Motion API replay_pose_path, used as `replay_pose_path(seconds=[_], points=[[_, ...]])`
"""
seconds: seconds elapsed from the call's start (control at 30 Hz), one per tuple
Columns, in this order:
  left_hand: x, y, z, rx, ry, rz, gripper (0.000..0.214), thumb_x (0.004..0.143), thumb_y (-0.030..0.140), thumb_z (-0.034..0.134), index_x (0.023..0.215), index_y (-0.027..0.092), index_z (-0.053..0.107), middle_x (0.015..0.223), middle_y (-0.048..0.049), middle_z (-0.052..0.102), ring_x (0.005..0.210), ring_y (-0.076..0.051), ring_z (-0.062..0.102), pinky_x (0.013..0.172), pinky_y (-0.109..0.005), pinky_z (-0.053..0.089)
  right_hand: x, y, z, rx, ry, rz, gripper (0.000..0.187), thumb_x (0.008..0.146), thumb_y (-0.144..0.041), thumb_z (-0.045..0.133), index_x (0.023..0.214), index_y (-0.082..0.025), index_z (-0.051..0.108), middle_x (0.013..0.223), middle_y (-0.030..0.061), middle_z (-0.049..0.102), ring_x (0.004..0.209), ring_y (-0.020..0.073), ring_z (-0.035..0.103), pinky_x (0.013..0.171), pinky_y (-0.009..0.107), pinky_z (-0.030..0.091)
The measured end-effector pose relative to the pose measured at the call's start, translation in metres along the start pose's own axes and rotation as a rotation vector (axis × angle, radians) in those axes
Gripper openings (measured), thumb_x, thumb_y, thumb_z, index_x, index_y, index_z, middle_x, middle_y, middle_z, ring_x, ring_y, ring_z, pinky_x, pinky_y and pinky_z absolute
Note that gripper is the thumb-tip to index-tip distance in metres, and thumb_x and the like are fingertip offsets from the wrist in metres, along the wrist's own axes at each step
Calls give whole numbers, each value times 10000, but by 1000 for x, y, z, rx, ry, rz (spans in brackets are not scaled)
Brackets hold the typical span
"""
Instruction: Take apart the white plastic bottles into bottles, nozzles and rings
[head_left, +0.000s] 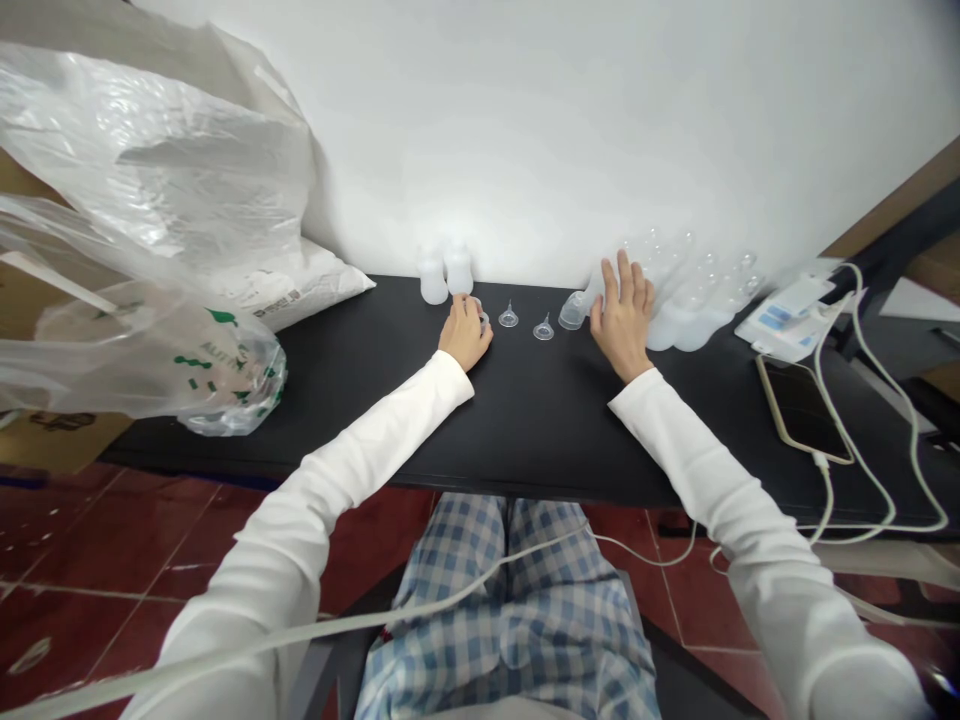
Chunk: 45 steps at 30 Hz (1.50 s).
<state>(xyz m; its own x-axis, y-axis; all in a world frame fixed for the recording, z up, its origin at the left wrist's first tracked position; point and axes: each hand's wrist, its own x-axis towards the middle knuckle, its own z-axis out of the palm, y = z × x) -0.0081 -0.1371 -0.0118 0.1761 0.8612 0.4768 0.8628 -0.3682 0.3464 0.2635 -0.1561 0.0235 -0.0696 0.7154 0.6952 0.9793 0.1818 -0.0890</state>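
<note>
My left hand rests on the black tabletop, its fingers curled over a small clear piece that is mostly hidden. To its right stand two clear silicone teats, apart from each other. Two frosted plastic bottles stand upright just beyond my left fingertips. My right hand lies flat with fingers spread, holding nothing. A translucent bottle lies on its side just left of it, and several clear bottles are grouped behind and to its right.
A large translucent plastic bag and a white sack fill the table's left end against the white wall. At the right lie a phone, a white packet and white cables, which trail over the table edge.
</note>
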Motion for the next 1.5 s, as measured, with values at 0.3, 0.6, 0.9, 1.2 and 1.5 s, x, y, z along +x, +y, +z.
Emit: replay_pose_path(seconds=[0.3, 0.6, 0.9, 1.2, 1.5], points=[[1, -3, -4, 57, -41, -26, 398, 899, 152, 446, 1280, 94, 547, 1407, -232, 555, 1256, -355, 560, 1059, -504, 489, 1, 11, 5, 5, -9, 28, 613, 991, -242, 310, 1599, -160, 301, 1681, 193, 268, 1557, 359, 233, 1190, 683, 218], [0, -7, -2, 16, -112, -44, 549, 888, 107, 427, 1433, 129, 490, 1535, -204, 497, 1438, -342, 459, 1157, -544, 438, 2, 16, 9, -22, 6, 44, 670, 980, -240, 323, 1630, -130, 200, 1696, 182, 244, 1556, 350, 218, 1205, 652, 210], [3, -10, -6, 16, -106, -46, 603, 840, 57, 406, 1431, 127, 503, 1501, -202, 524, 1498, -351, 387, 1204, -573, 353, 1, 11, 9, 16, 37, 44, 622, 1008, -254, 288, 1607, -91, 256, 1663, 221, 295, 1536, 355, 246, 1198, 623, 210], [4, -12, -2, 0, -78, -20, 598, 840, 69, 399, 1422, 155, 511, 1466, -175, 554, 1406, -322, 486, 1197, -529, 364, 4, 4, 3, 95, 67, 45, 591, 1030, -239, 255, 1618, -176, 248, 1676, 170, 298, 1544, 357, 219, 1191, 620, 209], [7, -14, 1, -23, -87, -23, 530, 821, 45, 403, 1325, 154, 524, 1410, -184, 574, 1429, -312, 461, 1252, -567, 271, 26, 2, -7, 59, 82, 95, 576, 1051, -234, 233, 1611, -99, 235, 1683, 213, 251, 1562, 360, 158, 1179, 638, 184]])
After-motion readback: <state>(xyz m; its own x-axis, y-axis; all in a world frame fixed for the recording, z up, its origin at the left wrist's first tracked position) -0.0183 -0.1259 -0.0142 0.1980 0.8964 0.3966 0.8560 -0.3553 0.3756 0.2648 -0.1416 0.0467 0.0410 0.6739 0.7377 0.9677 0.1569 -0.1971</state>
